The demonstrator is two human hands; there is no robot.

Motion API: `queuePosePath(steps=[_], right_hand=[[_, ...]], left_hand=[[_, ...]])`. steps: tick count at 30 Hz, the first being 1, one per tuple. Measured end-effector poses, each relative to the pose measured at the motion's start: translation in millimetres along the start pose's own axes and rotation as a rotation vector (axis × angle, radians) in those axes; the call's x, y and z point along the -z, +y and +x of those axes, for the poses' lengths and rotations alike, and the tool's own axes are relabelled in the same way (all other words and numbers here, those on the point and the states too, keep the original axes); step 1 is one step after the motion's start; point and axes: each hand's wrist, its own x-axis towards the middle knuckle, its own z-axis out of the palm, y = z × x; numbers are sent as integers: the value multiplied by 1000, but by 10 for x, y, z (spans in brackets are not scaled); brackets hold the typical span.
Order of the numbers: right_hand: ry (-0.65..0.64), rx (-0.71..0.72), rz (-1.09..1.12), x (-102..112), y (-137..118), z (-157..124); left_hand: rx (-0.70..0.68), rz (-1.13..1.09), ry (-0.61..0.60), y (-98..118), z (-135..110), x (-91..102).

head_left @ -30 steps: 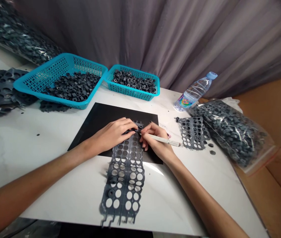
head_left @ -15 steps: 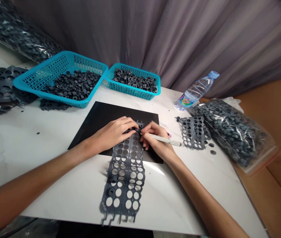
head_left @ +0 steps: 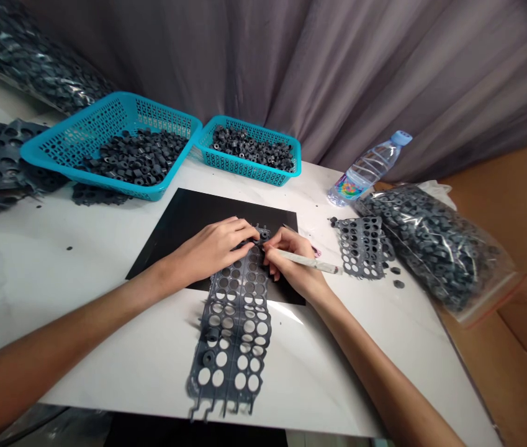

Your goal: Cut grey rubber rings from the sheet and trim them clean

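A long dark grey rubber sheet with rows of round holes (head_left: 233, 338) runs from the table's front edge up onto a black mat (head_left: 189, 217). Two small dark ring-shaped pieces still sit on its near left side. My left hand (head_left: 216, 248) is closed at the sheet's far end, fingertips gripping it beside small dark pieces. My right hand (head_left: 293, 261) pinches a slim, pale pen-like tool (head_left: 307, 261). Its tip points at the same spot, close to my left fingertips, and my fingers hide it.
Two blue baskets (head_left: 156, 191) (head_left: 244, 172) hold many small dark pieces. A water bottle (head_left: 369, 167) and a clear bag of pieces (head_left: 440, 248) stand right, near another perforated sheet (head_left: 360, 247). Dark sheet scraps (head_left: 5, 158) lie left, below a large bag (head_left: 25, 56).
Both hands stay nearly in place at the sheet's far end, with only slight finger movement. The whole view has shifted slightly.
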Motion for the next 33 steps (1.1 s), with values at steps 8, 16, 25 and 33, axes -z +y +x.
queuePosePath(steps=[8, 16, 25, 33], right_hand=[[3, 1, -62, -13, 1, -33], [30, 24, -137, -25, 18, -55], [40, 13, -53, -10, 27, -85], [128, 15, 36, 9, 23, -67]], left_hand=[[-105, 176, -41, 22, 28, -3], [-23, 10, 138, -23, 120, -13], [313, -979, 42, -62, 42, 153], [362, -1288, -174, 222, -18, 248]])
